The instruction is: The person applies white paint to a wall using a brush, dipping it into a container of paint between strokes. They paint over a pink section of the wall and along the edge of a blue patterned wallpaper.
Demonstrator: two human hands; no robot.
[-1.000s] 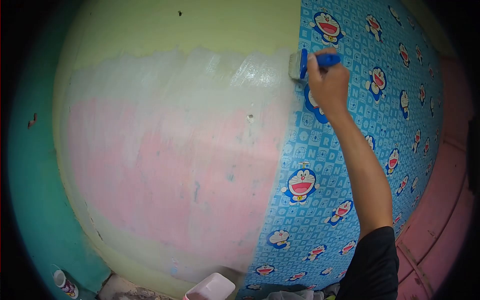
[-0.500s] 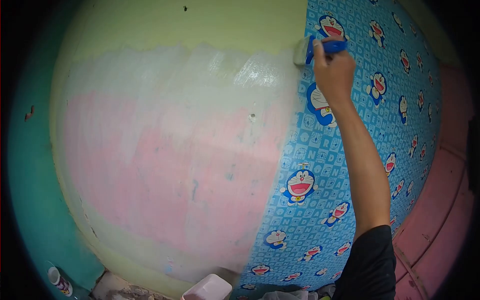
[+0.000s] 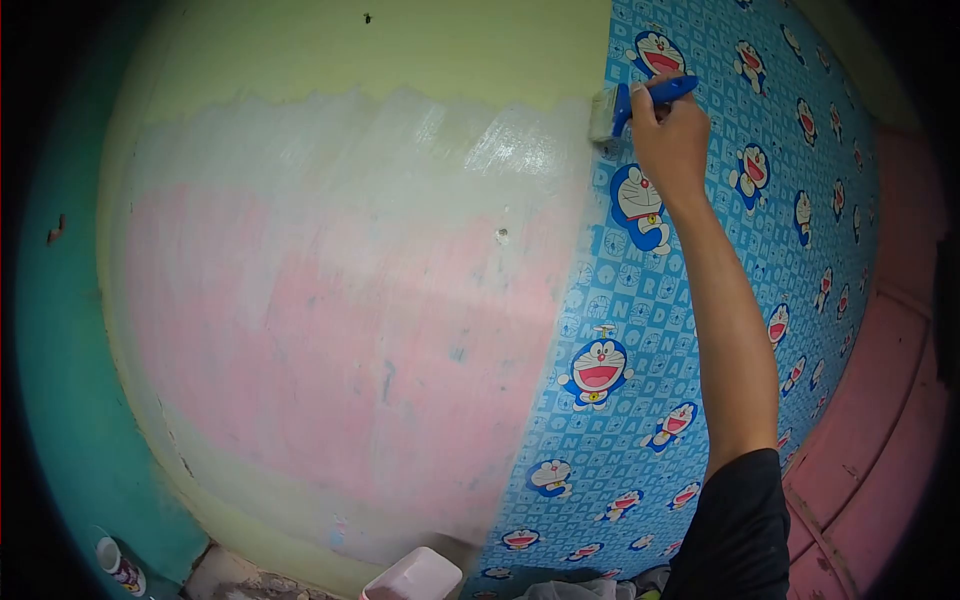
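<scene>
My right hand [image 3: 672, 138] is closed around the blue handle of a wide paintbrush [image 3: 622, 110]. The pale bristles rest at the left edge of the blue cartoon-print wallpaper [image 3: 690, 260], where it meets the bare wall. Left of that edge the wall [image 3: 340, 330] shows a whitish, smeared coating over pink, with a wet shiny patch near the top. A pale pink plastic container [image 3: 425, 575] stands out at the bottom of the view; what supports it is hidden. My left hand is out of sight.
Yellow-green paint [image 3: 480, 45] covers the wall above the coated area. A teal wall [image 3: 55, 330] adjoins on the left, with a white cup-like container [image 3: 118, 565] low in the corner. Pink panels [image 3: 870, 430] stand at the right. Crumpled translucent plastic [image 3: 580, 590] lies at the bottom.
The brush head has slid slightly downward along the wallpaper edge, and its handle now tilts up more to the right. My right hand stays in nearly the same place.
</scene>
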